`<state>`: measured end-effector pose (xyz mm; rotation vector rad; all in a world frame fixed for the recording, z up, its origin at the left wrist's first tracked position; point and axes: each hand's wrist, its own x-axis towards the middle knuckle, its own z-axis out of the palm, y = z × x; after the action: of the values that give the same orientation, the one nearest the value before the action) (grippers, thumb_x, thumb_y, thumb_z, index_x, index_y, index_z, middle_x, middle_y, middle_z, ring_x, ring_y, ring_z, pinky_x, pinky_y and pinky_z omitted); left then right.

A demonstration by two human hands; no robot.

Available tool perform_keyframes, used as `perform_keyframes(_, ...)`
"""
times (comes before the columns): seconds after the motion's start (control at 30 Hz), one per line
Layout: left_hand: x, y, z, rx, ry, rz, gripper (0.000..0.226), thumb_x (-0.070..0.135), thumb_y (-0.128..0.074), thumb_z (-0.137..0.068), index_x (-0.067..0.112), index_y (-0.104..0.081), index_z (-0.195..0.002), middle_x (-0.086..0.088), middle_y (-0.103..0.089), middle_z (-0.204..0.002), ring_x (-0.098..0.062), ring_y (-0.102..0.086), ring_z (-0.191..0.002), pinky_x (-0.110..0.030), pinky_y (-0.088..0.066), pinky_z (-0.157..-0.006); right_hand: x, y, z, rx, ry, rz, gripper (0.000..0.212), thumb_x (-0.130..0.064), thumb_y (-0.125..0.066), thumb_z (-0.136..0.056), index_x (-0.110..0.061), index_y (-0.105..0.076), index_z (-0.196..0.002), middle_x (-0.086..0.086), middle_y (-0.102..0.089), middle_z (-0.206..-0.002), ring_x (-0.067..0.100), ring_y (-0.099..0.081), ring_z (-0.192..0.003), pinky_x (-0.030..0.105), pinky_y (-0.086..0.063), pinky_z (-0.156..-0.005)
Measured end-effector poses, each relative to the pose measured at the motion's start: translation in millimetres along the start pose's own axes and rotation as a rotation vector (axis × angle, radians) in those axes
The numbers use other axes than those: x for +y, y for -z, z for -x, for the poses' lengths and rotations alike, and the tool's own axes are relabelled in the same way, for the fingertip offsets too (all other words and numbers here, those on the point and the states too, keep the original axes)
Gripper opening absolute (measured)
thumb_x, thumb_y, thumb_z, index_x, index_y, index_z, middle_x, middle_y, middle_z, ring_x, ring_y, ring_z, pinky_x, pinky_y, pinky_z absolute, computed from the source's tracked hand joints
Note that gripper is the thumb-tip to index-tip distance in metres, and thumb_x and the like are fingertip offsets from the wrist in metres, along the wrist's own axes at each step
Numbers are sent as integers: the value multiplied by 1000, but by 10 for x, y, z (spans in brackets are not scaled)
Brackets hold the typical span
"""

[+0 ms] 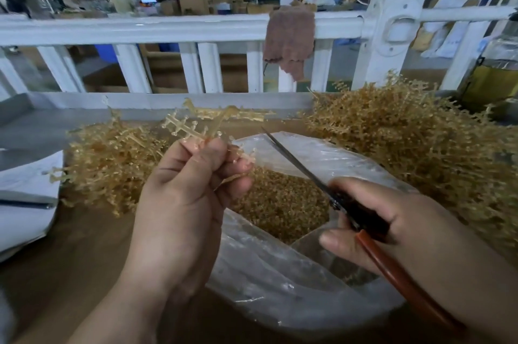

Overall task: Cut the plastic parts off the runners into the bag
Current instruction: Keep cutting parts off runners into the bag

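Note:
My left hand [190, 189] pinches a pale amber plastic runner [185, 126] between thumb and fingers, held up above the bag's far left edge. Small parts still branch off the runner. My right hand [398, 231] grips scissors [302, 167] by their red-brown handles; the dark blades point up and left, their tip close to the runner but apart from it. Below both hands lies the clear plastic bag [280, 273], its mouth open, with a heap of small amber cut parts [280, 203] inside.
Heaps of amber runners lie on the brown table, one at the left [112, 158] and a larger one at the right [406, 136]. White paper [25, 203] lies at the left edge. A white railing [168, 29] with a brown cloth [288, 40] stands behind.

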<state>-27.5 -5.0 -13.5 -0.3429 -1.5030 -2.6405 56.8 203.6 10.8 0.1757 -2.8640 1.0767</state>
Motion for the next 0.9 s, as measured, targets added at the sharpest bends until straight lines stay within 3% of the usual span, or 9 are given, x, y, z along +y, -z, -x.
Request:
perform_keyframes(0.1, -2, 13, -15, -8, -53, -41, 21, 18, -68, -91, 26, -66, -72, -1, -69, -79, -16, -70, -74, -25, -56, -62, -22, 45, -4, -38, -31, 50, 59, -87, -48, -61, -69, -40, -117, -39, -61, -94, -18, -60, -78, 14, -47, -56)
perform_keyframes(0.3, -30, 12, -28, -64, -77, -59, 19, 21, -65, -88, 29, -63, -71, -1, -68, -76, -17, -69, -74, -25, -56, -63, -36, 23, 6, -45, -51, 105, 61, -86, -49, -59, -70, -34, -116, -36, -60, -98, -15, -59, -86, 16, -52, -69)
perform_keyframes(0.53, -46, 8, -8, -102, -89, -43, 9, 20, -67, -86, 23, -62, -78, -1, -67, -77, -16, -69, -71, -26, -56, -63, -6, 16, 7, -52, -11, 156, 57, -87, -45, -62, -66, -38, -115, -32, -61, -89, -13, -59, -76, 10, -48, -62)
perform_keyframes(0.7, -57, -13, 7, -113, -105, -55, 11, 17, -65, -86, 23, -61, -78, -1, -67, -76, -16, -69, -71, -26, -57, -64, 12, 3, 3, -30, 7, 159, 50, -85, -47, -67, -59, -44, -110, -29, -61, -83, -9, -59, -70, 5, -42, -71)
perform_keyframes(0.8, -61, -35, 13, -104, -122, -82, 11, 17, -65, -87, 24, -62, -78, -1, -67, -77, -16, -69, -71, -26, -57, -64, 4, 3, 5, -23, 14, 154, 51, -85, -47, -68, -58, -44, -111, -28, -61, -84, -9, -59, -72, 10, -45, -69)
perform_keyframes(0.9, -54, -52, 18, -96, -130, -99, 13, 19, -66, -86, 26, -64, -75, -1, -68, -76, -16, -70, -71, -26, -57, -64, -4, 5, 18, -13, 16, 191, 54, -87, -40, -66, -57, -44, -110, -27, -60, -87, -8, -59, -73, 20, -49, -57)
